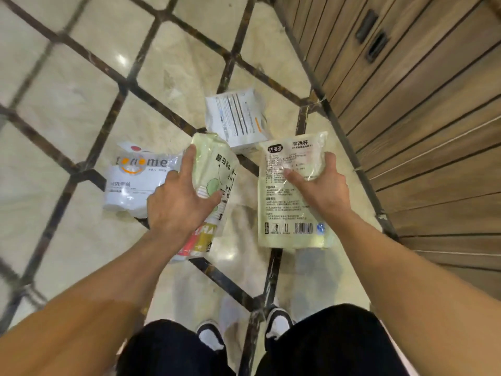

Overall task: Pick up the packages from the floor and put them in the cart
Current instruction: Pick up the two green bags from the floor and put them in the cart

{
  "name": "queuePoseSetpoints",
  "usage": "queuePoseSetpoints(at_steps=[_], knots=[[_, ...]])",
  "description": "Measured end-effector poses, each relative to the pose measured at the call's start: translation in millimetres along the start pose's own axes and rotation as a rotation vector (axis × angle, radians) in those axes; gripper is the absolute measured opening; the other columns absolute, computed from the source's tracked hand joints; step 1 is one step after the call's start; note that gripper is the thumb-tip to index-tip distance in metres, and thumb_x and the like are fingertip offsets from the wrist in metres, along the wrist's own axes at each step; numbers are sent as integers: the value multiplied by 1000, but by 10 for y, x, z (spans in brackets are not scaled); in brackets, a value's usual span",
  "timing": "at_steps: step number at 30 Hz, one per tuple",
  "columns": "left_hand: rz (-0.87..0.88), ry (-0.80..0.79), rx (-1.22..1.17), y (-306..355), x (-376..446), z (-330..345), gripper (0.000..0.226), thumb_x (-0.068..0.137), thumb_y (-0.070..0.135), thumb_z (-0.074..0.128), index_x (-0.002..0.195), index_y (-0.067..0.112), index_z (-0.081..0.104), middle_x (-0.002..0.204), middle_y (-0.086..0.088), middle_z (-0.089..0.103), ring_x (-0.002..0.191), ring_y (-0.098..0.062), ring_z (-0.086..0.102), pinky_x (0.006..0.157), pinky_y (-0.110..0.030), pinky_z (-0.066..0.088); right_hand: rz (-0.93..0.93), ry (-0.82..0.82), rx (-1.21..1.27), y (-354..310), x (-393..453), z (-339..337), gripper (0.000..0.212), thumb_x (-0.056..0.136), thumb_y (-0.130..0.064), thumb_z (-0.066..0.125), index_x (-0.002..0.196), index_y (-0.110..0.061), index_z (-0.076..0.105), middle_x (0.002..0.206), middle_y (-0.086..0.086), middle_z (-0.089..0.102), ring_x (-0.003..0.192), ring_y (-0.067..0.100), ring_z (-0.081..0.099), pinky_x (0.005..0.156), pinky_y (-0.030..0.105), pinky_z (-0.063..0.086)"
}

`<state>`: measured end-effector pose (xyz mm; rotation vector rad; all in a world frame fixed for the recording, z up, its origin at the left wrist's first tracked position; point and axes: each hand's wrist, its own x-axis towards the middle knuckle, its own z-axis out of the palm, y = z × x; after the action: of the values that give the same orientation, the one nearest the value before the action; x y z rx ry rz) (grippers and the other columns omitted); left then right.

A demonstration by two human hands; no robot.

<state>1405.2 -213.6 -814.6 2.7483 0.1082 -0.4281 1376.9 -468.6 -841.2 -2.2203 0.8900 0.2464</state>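
Observation:
My left hand grips a pale green package with black lettering and a red-yellow end, held at its upper middle. In my right hand is a second pale green package, flat, its printed back and barcode facing me, gripped at its top right. A white package with orange lettering lies on the floor just left of my left hand. Another white package with fine print lies on the floor beyond both hands. No cart is in view.
The floor is glossy cream tile with dark diagonal strips. A wooden cabinet front with dark recessed handles runs along the right. My shoes and dark trouser legs are at the bottom.

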Motion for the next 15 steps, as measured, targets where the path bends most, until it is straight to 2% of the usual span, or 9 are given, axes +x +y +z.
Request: queuePoseSetpoints(at_steps=[3, 5, 7, 9, 12, 15], knots=[[38, 51, -7, 523, -287, -1052, 106, 85, 64, 74, 166, 41, 10, 134, -18, 61, 117, -45, 63, 90, -49, 50, -59, 27, 55, -623, -433, -864, 100, 66, -85, 71, 145, -32, 40, 114, 0, 75, 97, 30, 76, 86, 52, 63], [91, 92, 18, 890, -481, -1782, 106, 84, 65, 74, 166, 39, 11, 128, -17, 64, 112, -44, 66, 87, -47, 51, -113, 59, 78, -1055, -727, -1494, 89, 74, -76, 77, 143, -31, 45, 110, -7, 73, 96, 24, 75, 83, 44, 62], [152, 139, 34, 1283, -681, -2497, 106, 84, 65, 74, 166, 38, 12, 120, -15, 66, 104, -42, 68, 80, -43, 49, -161, 99, 89, -1472, -1013, -2162, 74, 82, -66, 79, 138, -28, 50, 104, -10, 69, 90, 18, 73, 73, 32, 56], [216, 171, 38, 1668, -886, -3158, 105, 85, 64, 75, 166, 37, 14, 114, -15, 65, 100, -40, 68, 75, -39, 43, -195, 131, 99, -1833, -1294, -2839, 67, 87, -62, 75, 138, -26, 50, 106, -8, 66, 88, 16, 71, 69, 29, 53], [297, 205, 50, 2194, -1159, -4043, 107, 83, 64, 76, 166, 36, 13, 115, -17, 66, 106, -42, 66, 81, -44, 49, -185, 230, 136, -2234, -1688, -3819, 80, 84, -71, 71, 143, -23, 46, 124, 4, 69, 114, 34, 67, 94, 46, 55], [412, 254, 57, 2701, -1419, -4736, 108, 82, 63, 77, 166, 34, 15, 117, -19, 68, 107, -44, 67, 83, -47, 51, -208, 361, 167, -2488, -2119, -4734, 87, 82, -73, 72, 147, -23, 43, 132, 7, 69, 119, 37, 65, 97, 47, 53]])
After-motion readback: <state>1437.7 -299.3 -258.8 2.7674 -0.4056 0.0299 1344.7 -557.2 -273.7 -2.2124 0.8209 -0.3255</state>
